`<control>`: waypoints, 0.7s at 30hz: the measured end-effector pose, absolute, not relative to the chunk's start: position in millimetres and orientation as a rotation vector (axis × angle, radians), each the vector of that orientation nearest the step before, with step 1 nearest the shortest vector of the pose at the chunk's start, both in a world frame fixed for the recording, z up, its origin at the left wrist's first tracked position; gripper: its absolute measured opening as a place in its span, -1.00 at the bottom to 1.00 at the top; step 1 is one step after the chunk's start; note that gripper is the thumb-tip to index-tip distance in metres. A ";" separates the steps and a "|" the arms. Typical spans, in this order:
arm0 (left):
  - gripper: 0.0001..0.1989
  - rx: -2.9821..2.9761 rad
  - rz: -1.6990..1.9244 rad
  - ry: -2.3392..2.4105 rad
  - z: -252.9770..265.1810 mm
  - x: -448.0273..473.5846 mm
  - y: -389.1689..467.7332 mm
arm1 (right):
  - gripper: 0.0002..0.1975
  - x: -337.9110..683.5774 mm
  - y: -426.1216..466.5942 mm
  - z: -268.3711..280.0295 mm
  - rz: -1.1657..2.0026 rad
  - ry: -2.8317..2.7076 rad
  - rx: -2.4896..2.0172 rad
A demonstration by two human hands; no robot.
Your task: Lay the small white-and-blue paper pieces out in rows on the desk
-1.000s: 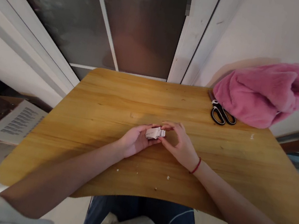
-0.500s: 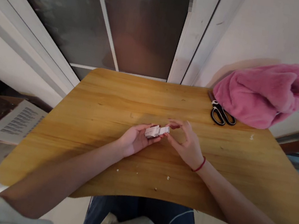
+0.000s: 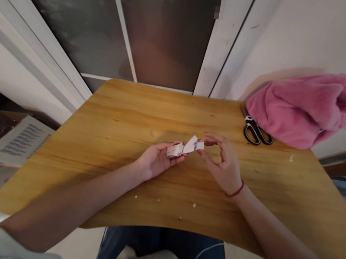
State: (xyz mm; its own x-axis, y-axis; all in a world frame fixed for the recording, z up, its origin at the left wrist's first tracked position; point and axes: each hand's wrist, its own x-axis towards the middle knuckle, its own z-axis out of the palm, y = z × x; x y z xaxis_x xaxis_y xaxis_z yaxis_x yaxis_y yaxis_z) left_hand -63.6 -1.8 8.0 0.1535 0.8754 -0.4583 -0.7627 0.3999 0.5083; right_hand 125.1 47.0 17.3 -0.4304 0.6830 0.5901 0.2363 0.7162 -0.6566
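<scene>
A small stack of white paper slips (image 3: 174, 150) lies in my left hand (image 3: 156, 160), with my fingers closed around it above the middle of the table. Faint print marks show on the slips. From the stack's right end a folded strip of white paper (image 3: 191, 144) sticks out in a V shape. My right hand (image 3: 223, 166), a red cord on its wrist, pinches the strip's far end between thumb and fingertips. Whether the strip is joined to the stack I cannot tell.
The wooden table (image 3: 123, 113) stands against a glass-panelled door. Black-handled scissors (image 3: 253, 131) lie at the back right, partly under a pink plush cloth item (image 3: 304, 108). Tiny white scraps (image 3: 194, 205) dot the near side. A printed carton (image 3: 22, 140) stands beyond the left edge.
My right hand has moved slightly right and up, drawing a paper strip out from the stack and unfolding it. The left hand has stayed nearly in place.
</scene>
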 end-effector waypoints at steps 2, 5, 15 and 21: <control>-0.82 0.185 1.179 0.778 7.0 -63.8 -2.1 | -0.59 125.0 46.0 17.4 0.616 -1.992 -0.692; -0.83 0.226 1.176 0.770 4.9 -63.6 -3.1 | -0.60 123.9 43.3 17.0 0.616 -1.997 -0.677; -0.81 0.405 1.164 0.786 4.6 -61.0 -5.3 | -0.58 119.6 40.4 12.3 0.733 -2.078 -0.676; -0.81 0.426 1.169 0.808 2.6 -60.8 -5.6 | -0.56 119.6 40.4 11.5 0.863 -2.053 -0.666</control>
